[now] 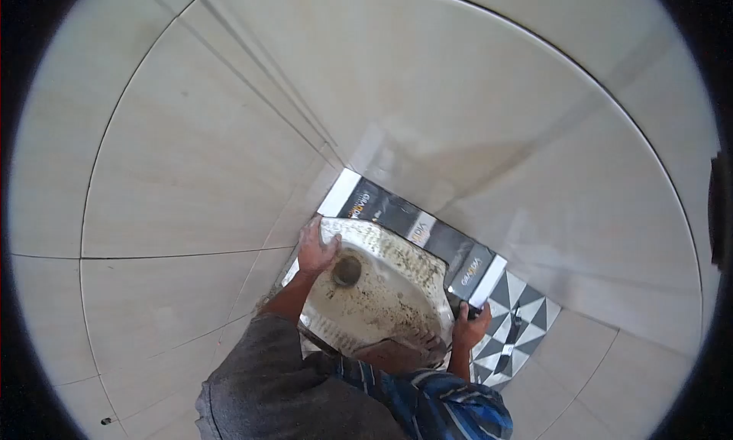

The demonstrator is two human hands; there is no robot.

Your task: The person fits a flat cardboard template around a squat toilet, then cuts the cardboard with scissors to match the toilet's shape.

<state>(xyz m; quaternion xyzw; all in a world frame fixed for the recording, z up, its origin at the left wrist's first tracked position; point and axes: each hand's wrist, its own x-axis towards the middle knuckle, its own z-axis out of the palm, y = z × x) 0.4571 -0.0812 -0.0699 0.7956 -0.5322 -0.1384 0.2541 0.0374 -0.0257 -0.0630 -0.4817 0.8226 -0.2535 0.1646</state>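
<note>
A dirty white squat toilet pan [382, 291] lies tilted in front of my body, its ridged surface stained brown and its round drain hole at the upper left. My left hand [317, 247] is closed on the pan's upper left corner, thumb over the rim. At the pan's right side my right hand [471, 327] is closed, close to the end of a dark grey printed box. A dark patch shows between its thumb and fingers, and their exact hold is hard to see. My sleeve and clothing hide the pan's near edge.
Dark grey boxes with white ends [416, 230] stand in a row against the wall behind the pan. Grey-and-white triangle-patterned tile [519, 321] lies to the right. Large cream tiles [191, 157] cover the walls. A small dark hole [106, 421] shows at lower left.
</note>
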